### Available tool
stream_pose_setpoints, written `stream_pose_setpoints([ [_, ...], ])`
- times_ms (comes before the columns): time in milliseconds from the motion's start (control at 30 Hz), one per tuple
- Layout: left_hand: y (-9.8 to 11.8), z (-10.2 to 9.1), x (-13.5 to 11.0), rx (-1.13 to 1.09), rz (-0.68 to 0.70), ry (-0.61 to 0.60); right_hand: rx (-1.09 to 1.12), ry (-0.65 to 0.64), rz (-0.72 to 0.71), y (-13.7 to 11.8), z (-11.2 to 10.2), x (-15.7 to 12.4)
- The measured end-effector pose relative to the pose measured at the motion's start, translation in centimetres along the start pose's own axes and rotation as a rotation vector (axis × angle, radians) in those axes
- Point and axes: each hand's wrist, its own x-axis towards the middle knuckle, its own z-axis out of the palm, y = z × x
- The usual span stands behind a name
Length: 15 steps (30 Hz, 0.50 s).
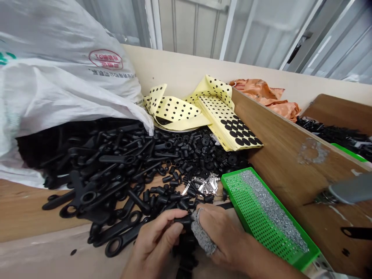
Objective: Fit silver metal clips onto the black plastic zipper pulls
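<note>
My left hand [155, 242] pinches a short black cylindrical plastic part [183, 220] between thumb and fingers, low in the middle of the view. Pressed close against its other end is my right hand [222, 234], fingers curled, with grey wrapping [203, 236] on a finger. What the right fingertips grip is partly hidden. Just beyond the hands lie small black plastic cylinders [174, 176] and a little heap of shiny metal strips [207, 184]. Black lever handles with ring ends [116, 230] are piled to the left of my left hand.
A white woven sack [72, 89] spills black handles at left. A green basket [236, 209] of small screws [270, 209] sits right of my hands. Behind are yellow sticker sheets [217, 116] with black dots. A wooden divider [261, 124] and a grey power screwdriver [348, 190] are at right.
</note>
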Motion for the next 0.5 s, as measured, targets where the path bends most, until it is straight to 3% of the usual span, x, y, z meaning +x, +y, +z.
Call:
stream_pose_setpoints([
  [133, -0.2, -0.2, 0.3, 0.013, 0.132, -0.04, 0.183, -0.064, 0.163, -0.4, -0.3, -0.8],
  [333, -0.2, -0.8, 0.7, 0.096, 0.299, -0.171, 0.151, -0.084, 0.185, -0.5, -0.8, -1.0],
  [500, -1.9, -0.2, -0.3, 0.256, 0.477, -0.063, 0.416, -0.038, 0.38, 0.1, 0.7, -1.0],
])
